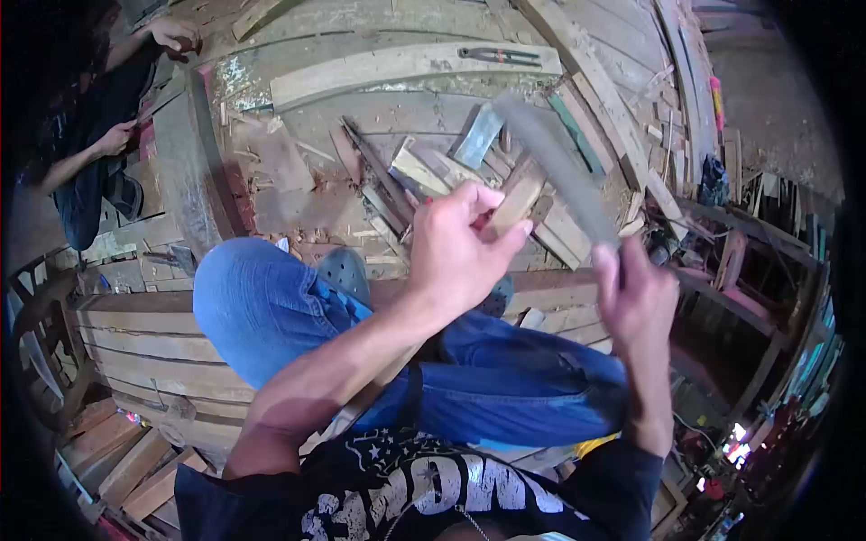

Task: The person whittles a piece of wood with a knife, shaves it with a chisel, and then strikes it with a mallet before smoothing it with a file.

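Note:
Near the centre, my left hand (pixel 460 243) grips a short wooden piece (pixel 519 203) between thumb and fingers. My right hand (pixel 636 293), closed, holds the lower end of a long, flat grey tool (pixel 559 162), blurred by motion. The tool slants up and to the left, with a wider head at its far end; it passes just right of the wooden piece. Whether the two touch I cannot tell. Below the hands are my legs in blue jeans.
A curved plank (pixel 361 74) bears pliers (pixel 501 57) at the top. Wood offcuts (pixel 419 167) lie scattered ahead. A thick beam (pixel 194 162) stands at left, beside another person's hands (pixel 117 138). Wooden frames (pixel 735 261) are at right.

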Demonstrator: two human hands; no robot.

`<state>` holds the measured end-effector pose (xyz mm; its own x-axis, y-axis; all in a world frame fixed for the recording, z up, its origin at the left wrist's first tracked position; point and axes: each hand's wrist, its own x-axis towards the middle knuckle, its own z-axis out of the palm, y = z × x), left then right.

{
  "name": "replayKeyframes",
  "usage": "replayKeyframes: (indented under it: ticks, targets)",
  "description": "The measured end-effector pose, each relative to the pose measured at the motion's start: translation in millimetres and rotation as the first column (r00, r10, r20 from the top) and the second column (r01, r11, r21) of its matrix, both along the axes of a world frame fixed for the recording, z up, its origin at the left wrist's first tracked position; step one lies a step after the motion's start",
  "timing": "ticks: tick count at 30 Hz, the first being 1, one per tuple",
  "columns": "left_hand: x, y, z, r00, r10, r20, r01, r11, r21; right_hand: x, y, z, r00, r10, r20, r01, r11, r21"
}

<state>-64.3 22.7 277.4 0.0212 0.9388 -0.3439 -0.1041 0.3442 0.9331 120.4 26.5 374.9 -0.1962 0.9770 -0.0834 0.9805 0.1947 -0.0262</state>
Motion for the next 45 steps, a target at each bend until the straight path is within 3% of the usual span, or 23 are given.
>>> replayKeyframes:
  ticks: [1,3,5,7,11,13,15,17,19,23,26,28,31,33,34,35,36,37,39,40,41,43,45]
  targets:
    - [0,2,1,1.000,0.006,-0.024,-0.006,1.000,0.009,-5,-8,0,0.986,0.129,-0.106,-0.130,0.992,0.003]
    - [2,3,-3,0.998,0.038,0.051,-0.041,0.998,0.052,-1,-4,-6,0.984,0.158,-0.079,-0.161,0.987,-0.023]
    - [2,0,1,0.997,0.037,-0.064,-0.037,0.999,0.007,8,6,-4,1.000,0.006,0.011,-0.006,1.000,-0.026]
    - [3,3,0,0.996,0.085,-0.029,-0.084,0.995,0.057,-6,-10,-3,0.981,0.152,-0.120,-0.152,0.988,0.007]
    - [2,0,-2,0.996,0.093,0.017,-0.093,0.996,-0.005,3,7,-3,0.999,0.046,-0.016,-0.046,0.999,0.013]
    - [-2,3,5,0.988,0.060,0.143,-0.047,0.994,-0.096,-5,-1,0,0.998,-0.006,-0.061,0.003,0.998,-0.059]
    - [-6,6,0,0.988,0.036,0.152,-0.020,0.994,-0.108,-2,0,-1,0.995,-0.019,-0.095,0.010,0.996,-0.092]
    - [-9,13,2,0.956,-0.161,0.246,0.253,0.875,-0.413,-1,-3,-1,0.995,-0.025,-0.095,0.015,0.995,-0.100]
    - [-14,14,15,0.930,-0.218,0.297,0.329,0.853,-0.406,-3,-4,-2,0.995,-0.023,-0.099,0.012,0.994,-0.112]
    - [-5,4,5,0.951,-0.258,0.171,0.300,0.906,-0.298,2,-2,-4,0.999,-0.003,-0.052,0.001,0.999,-0.048]
    - [-2,-1,2,0.972,-0.207,-0.112,0.196,0.975,-0.101,-4,-7,-3,0.998,0.054,-0.017,-0.054,0.999,-0.003]
    - [-2,-1,6,0.974,-0.175,-0.143,0.165,0.983,-0.075,-5,-7,-5,0.994,0.104,-0.022,-0.105,0.994,-0.030]
    - [-7,1,11,0.947,-0.196,-0.255,0.183,0.980,-0.073,2,-3,-5,1.000,0.008,-0.003,-0.008,1.000,0.006]
    - [-7,2,12,0.924,-0.218,-0.316,0.176,0.972,-0.156,-9,-11,-4,0.983,0.183,-0.036,-0.183,0.983,-0.019]
    - [-5,0,8,0.961,-0.126,-0.248,0.120,0.992,-0.037,-1,-5,-9,0.984,0.171,-0.041,-0.172,0.985,-0.003]
    - [-4,-3,7,0.961,-0.130,-0.246,0.123,0.991,-0.044,7,3,-12,0.999,0.028,0.021,-0.027,0.999,-0.024]
    - [-2,-6,8,0.950,-0.128,-0.283,0.131,0.991,-0.009,6,1,-9,1.000,0.018,0.010,-0.018,1.000,-0.021]
    - [-1,-4,9,0.940,-0.112,-0.323,0.132,0.990,0.041,4,1,-5,1.000,0.016,-0.003,-0.016,1.000,-0.003]
    - [-4,-3,8,0.959,-0.135,-0.249,0.144,0.989,0.020,-9,-8,-3,0.981,0.174,-0.081,-0.176,0.984,-0.013]
    - [-4,-2,5,0.960,-0.134,-0.244,0.143,0.989,0.021,-2,-2,-6,0.988,0.110,-0.113,-0.117,0.991,-0.058]
    - [-3,-3,4,0.963,-0.128,-0.237,0.138,0.990,0.023,8,6,-11,1.000,0.016,0.023,-0.014,0.998,-0.069]
    - [-1,-5,8,0.958,-0.100,-0.268,0.120,0.991,0.060,4,1,-9,0.998,0.036,-0.051,-0.035,0.999,0.012]
    - [-5,-2,8,0.961,-0.125,-0.247,0.132,0.991,0.012,-4,-6,-9,0.989,0.111,-0.101,-0.113,0.993,-0.014]
